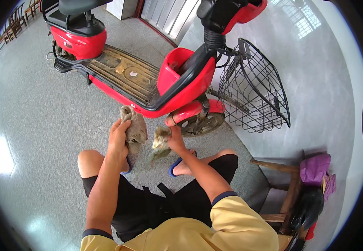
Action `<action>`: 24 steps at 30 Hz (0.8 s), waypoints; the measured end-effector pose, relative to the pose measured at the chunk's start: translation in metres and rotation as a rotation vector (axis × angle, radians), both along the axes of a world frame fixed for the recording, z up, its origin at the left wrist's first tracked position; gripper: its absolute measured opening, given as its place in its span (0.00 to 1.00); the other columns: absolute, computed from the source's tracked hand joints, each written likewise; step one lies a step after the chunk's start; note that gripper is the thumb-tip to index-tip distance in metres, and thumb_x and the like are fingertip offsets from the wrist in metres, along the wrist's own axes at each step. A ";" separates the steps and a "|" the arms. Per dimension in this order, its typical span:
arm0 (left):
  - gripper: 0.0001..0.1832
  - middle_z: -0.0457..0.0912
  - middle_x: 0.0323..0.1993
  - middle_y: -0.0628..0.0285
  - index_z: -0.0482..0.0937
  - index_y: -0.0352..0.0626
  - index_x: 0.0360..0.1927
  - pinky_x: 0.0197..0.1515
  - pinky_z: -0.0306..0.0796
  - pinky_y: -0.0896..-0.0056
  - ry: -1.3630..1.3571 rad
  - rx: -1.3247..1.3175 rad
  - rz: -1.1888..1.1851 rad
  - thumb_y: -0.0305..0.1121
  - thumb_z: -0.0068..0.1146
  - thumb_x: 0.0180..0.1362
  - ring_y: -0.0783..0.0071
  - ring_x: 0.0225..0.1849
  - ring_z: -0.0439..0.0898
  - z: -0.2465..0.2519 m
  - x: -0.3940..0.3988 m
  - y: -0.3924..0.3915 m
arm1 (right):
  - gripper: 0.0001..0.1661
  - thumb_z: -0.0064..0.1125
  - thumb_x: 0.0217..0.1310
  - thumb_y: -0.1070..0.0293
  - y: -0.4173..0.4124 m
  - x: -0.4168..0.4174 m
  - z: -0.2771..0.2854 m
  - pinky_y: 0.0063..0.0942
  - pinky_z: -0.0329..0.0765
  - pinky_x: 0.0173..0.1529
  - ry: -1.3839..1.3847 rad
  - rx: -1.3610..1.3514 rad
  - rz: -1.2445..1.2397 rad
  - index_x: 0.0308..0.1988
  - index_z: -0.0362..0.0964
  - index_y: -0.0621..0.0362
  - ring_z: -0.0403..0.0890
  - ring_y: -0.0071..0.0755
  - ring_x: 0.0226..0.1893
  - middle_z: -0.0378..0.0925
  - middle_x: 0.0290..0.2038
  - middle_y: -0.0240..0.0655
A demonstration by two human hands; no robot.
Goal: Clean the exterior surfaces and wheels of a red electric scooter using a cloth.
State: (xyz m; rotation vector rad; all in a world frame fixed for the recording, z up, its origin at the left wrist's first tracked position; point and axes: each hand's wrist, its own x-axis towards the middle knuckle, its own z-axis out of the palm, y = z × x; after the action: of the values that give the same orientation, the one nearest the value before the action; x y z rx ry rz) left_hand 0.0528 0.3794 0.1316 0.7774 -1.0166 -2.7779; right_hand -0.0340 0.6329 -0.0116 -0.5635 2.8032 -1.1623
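My left hand (118, 135) grips a crumpled, dirty grey-brown cloth (135, 128) just in front of the lower side of a red electric scooter (112, 91). To its right, my right hand (176, 140) holds a smaller, stained yellow-green cloth (161, 141), slightly blurred, near the scooter's front wheel (201, 125). The two cloths are apart. Dirt covers the ribbed footboard (123, 73), where a yellowish scrap and a white scrap lie. A black wire basket (253, 91) is fixed at the scooter's front.
Speckled grey floor (49, 119) surrounds the scooter. A wooden stand (289, 194) at the lower right bears a purple bag (315, 169) and a black glossy thing (308, 207). Behind the scooter is a ribbed metal door (168, 18). Wooden chairs (15, 23) stand far left.
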 end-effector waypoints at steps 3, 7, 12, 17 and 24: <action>0.18 0.80 0.47 0.53 0.70 0.34 0.58 0.49 0.79 0.61 -0.005 0.003 -0.015 0.28 0.49 0.66 0.63 0.46 0.82 0.006 -0.003 0.002 | 0.24 0.54 0.49 0.82 0.006 -0.028 0.046 0.48 0.69 0.57 0.371 0.086 0.069 0.49 0.70 0.60 0.70 0.58 0.52 0.68 0.50 0.49; 0.16 0.80 0.46 0.52 0.70 0.33 0.57 0.48 0.80 0.61 -0.013 0.013 -0.028 0.27 0.49 0.66 0.63 0.45 0.83 0.011 -0.013 0.011 | 0.20 0.56 0.53 0.64 0.011 -0.092 0.097 0.44 0.70 0.58 0.842 0.803 0.137 0.47 0.74 0.58 0.72 0.58 0.52 0.73 0.47 0.45; 0.16 0.82 0.45 0.55 0.71 0.35 0.56 0.45 0.79 0.66 -0.023 0.030 -0.071 0.27 0.49 0.66 0.68 0.42 0.83 0.015 -0.022 0.024 | 0.21 0.55 0.58 0.58 0.011 -0.152 0.050 0.42 0.71 0.60 0.364 0.953 -0.003 0.49 0.75 0.56 0.75 0.50 0.55 0.74 0.53 0.47; 0.17 0.80 0.47 0.53 0.70 0.34 0.58 0.47 0.81 0.62 -0.043 0.007 -0.085 0.27 0.48 0.66 0.64 0.45 0.83 0.010 -0.030 0.025 | 0.29 0.53 0.62 0.53 0.023 -0.172 0.003 0.42 0.70 0.63 0.491 0.408 -0.001 0.58 0.70 0.55 0.71 0.47 0.62 0.71 0.61 0.48; 0.17 0.81 0.46 0.54 0.70 0.34 0.58 0.46 0.80 0.65 -0.039 -0.020 -0.114 0.27 0.47 0.67 0.65 0.44 0.83 0.019 -0.018 0.025 | 0.34 0.57 0.58 0.51 0.000 -0.149 0.029 0.43 0.69 0.65 0.569 0.726 0.321 0.62 0.68 0.51 0.71 0.47 0.63 0.71 0.62 0.46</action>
State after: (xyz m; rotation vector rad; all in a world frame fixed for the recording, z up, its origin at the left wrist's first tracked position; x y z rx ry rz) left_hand 0.0347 0.4040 0.1510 0.7976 -1.1279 -2.8534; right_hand -0.1831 0.6325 0.0171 -1.3268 3.0691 0.1293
